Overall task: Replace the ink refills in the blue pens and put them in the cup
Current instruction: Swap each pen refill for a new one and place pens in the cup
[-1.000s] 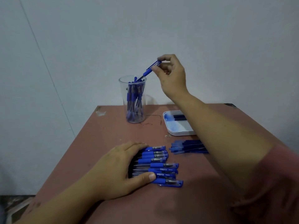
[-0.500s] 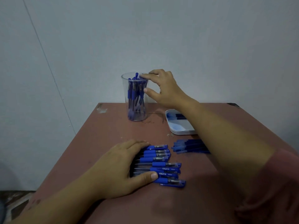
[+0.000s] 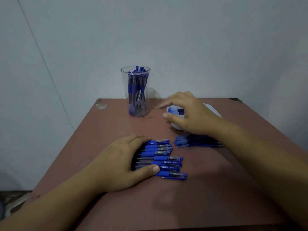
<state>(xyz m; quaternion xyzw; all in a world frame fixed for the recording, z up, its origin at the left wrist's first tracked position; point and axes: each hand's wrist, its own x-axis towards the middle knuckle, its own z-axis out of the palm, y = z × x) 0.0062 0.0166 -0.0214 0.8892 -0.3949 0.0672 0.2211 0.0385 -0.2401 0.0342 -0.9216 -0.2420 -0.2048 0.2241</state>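
A clear plastic cup [image 3: 135, 92] stands at the table's far edge with several blue pens upright in it. A row of several blue pens [image 3: 164, 160] lies side by side mid-table; my left hand [image 3: 126, 162] rests flat on their left ends, thumb across the lower ones. A loose bunch of blue refills [image 3: 196, 142] lies to the right. My right hand [image 3: 188, 112] hovers over the white tray [image 3: 214, 110], fingers spread and relaxed, holding nothing.
The brown table [image 3: 103, 134] ends at a grey wall right behind the cup. A dark blue item lies in the tray under my right hand. The floor shows past the table's left edge.
My right hand dropped the pen it held into the cup, then let go and moved down and right to above the tray. My left hand stayed on the pens.
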